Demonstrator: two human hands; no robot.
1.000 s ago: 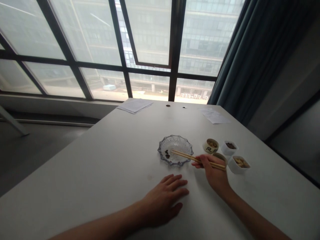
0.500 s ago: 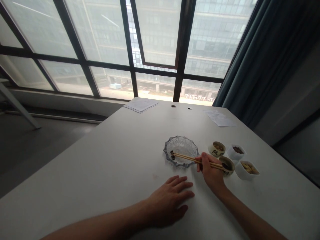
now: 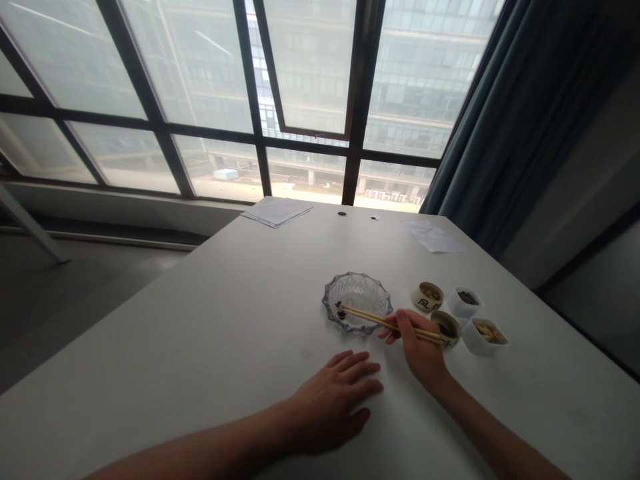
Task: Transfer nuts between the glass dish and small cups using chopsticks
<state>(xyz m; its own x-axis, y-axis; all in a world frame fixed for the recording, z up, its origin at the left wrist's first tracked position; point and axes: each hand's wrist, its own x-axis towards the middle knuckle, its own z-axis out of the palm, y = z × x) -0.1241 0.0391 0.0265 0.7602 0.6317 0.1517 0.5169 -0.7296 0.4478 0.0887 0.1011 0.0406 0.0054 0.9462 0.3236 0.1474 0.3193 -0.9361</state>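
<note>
A pair of wooden chopsticks point(image 3: 367, 315) is held in my right hand point(image 3: 413, 343), whose fingers are closed round them. Their tips reach over the left part of a clear glass dish point(image 3: 327, 313) with a scalloped rim. At the tips are small dark pieces point(image 3: 341, 311), too small to name; whether the tips pinch one I cannot tell. My left hand point(image 3: 337, 400) lies on the white table with its fingers spread, in front of the dish and holding nothing. Partly behind my right hand stands a patterned round cup point(image 3: 453, 335) with dark contents.
Right of the dish are another round cup point(image 3: 427, 298) with brownish pieces, a white tub point(image 3: 464, 303) with dark pieces and a white tub point(image 3: 484, 339) with yellowish pieces. Paper sheets point(image 3: 277, 212) and loose papers point(image 3: 434, 237) lie at the table's far end, before the windows.
The whole view has shifted slightly, so everything sits a little further left. The chopstick tips stay at the dark pieces in the dish, and my left hand keeps its place on the table.
</note>
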